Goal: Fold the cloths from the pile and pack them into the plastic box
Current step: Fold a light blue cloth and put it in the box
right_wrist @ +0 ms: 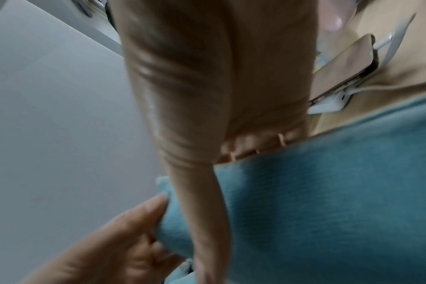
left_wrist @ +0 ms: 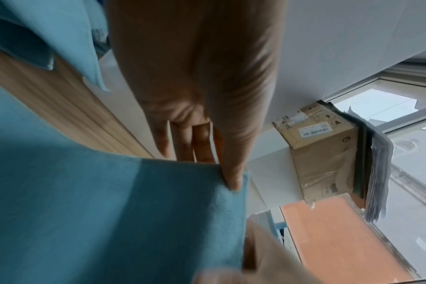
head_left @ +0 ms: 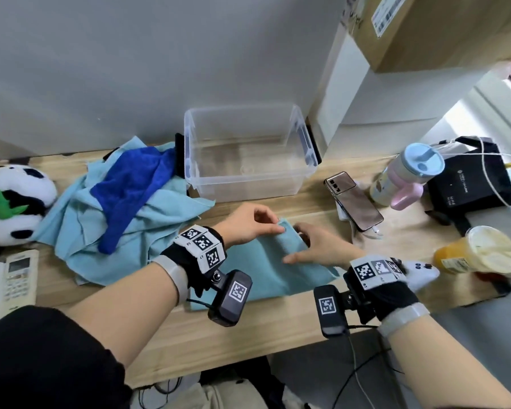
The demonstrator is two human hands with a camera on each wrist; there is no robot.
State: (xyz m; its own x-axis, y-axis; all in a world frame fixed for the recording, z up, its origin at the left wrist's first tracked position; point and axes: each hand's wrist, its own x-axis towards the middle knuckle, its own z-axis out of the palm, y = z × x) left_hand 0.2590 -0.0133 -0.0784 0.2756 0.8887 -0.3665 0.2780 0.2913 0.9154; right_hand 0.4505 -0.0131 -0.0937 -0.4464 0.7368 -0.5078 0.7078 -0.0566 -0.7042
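On table [head_left: 248, 335], both hands pinch teal cloth [head_left: 266, 270] corner

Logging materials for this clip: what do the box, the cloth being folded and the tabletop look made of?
Plastic box: clear, glossy plastic; the wall and table show through it. Light blue cloth, pinched by the left hand and the right hand: soft matte fabric with a fine ribbed nap, possibly microfibre. Table: pale wood-grain surface, either wood or laminate.

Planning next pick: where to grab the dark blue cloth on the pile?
Take the dark blue cloth at its bunched upper part, from above with the left hand, nearest the pile. It lies draped on top of the light blue cloths, uncovered; a top pinch probably lifts it alone.
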